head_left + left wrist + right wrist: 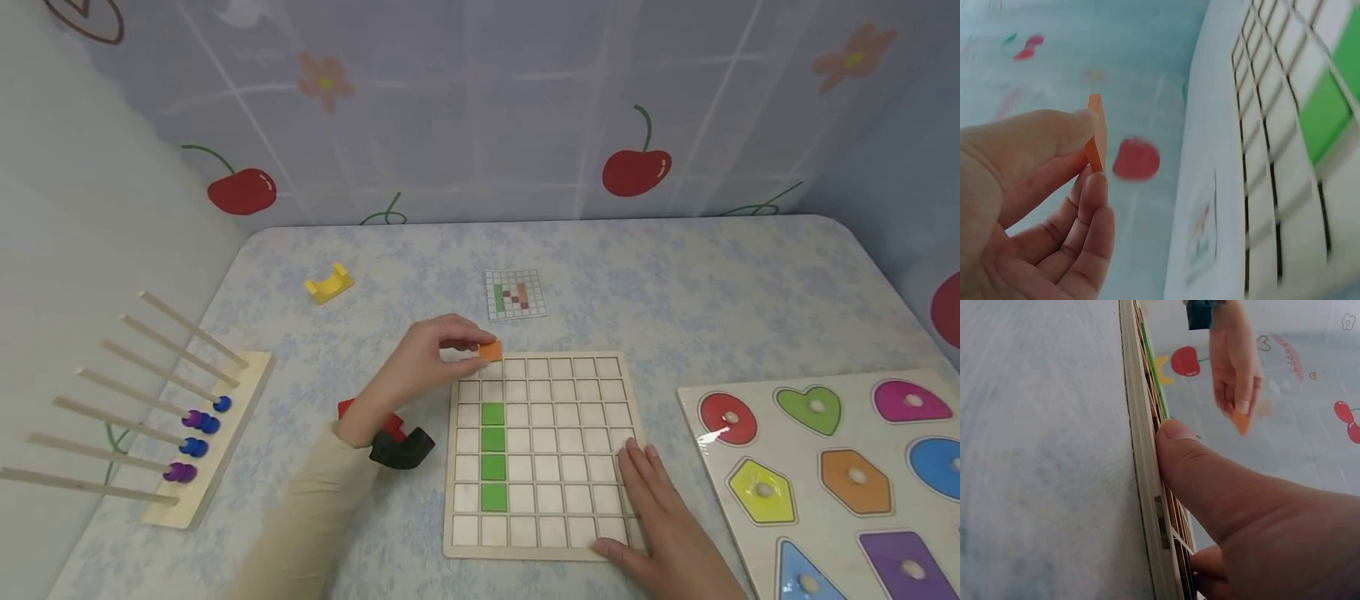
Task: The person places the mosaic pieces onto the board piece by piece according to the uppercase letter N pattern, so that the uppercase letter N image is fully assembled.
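Note:
My left hand (pixel 427 358) pinches a small orange square tile (pixel 491 351) between thumb and fingers, over the far left edge of a wooden grid board (pixel 540 553). In the left wrist view the tile (pixel 1099 134) stands on edge in the fingertips, off to the side of the board. Several green squares (pixel 492 439) fill part of one column near the board's left side. My right hand (pixel 663 521) rests with extended fingers on the board's near right corner, and the right wrist view shows its thumb (pixel 1185 456) on the board's edge.
Behind the board lies a small printed pattern card (pixel 516 294). A yellow curved block (pixel 329 284) sits at the back left. Red and dark green blocks (pixel 402 450) lie beside the left forearm. A peg rack with beads (pixel 225 450) stands left; a shape puzzle (pixel 810 442) lies right.

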`<state>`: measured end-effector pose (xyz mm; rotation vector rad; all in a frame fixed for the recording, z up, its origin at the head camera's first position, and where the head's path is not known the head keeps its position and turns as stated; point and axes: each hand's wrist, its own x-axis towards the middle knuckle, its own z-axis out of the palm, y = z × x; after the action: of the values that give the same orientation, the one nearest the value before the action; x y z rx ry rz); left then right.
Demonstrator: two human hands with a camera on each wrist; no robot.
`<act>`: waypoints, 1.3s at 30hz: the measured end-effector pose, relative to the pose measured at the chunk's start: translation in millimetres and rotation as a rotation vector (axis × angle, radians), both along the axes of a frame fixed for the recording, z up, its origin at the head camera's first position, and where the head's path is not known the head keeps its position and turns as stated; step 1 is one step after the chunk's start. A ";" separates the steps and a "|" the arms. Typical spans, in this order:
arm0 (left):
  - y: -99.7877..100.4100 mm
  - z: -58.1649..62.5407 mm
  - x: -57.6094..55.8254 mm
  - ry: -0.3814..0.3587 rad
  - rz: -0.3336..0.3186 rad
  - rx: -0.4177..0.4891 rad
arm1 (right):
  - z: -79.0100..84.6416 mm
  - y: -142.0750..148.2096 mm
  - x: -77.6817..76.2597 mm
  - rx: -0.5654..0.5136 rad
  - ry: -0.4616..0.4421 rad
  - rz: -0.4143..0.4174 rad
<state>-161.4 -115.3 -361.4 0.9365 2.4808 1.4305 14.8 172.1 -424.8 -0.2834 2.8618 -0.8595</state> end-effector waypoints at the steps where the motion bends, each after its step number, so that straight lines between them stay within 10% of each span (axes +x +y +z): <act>1: 9.0 0.6 1.6 0.024 -0.034 -0.010 | 0.4 0.2 -0.2 0.000 -0.009 -0.002; 12: 73.7 -22.4 19.3 0.030 -0.197 -0.193 | 1.7 0.6 -0.9 -0.024 -0.020 -0.005; 39: 86.4 -35.2 26.3 0.021 -0.173 -0.331 | 2.4 0.1 -0.5 -0.008 -0.023 -0.008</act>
<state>-135.0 -29.0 -396.6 1.0650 2.4740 0.9253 14.3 172.2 -422.5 -0.2611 2.8406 -0.8693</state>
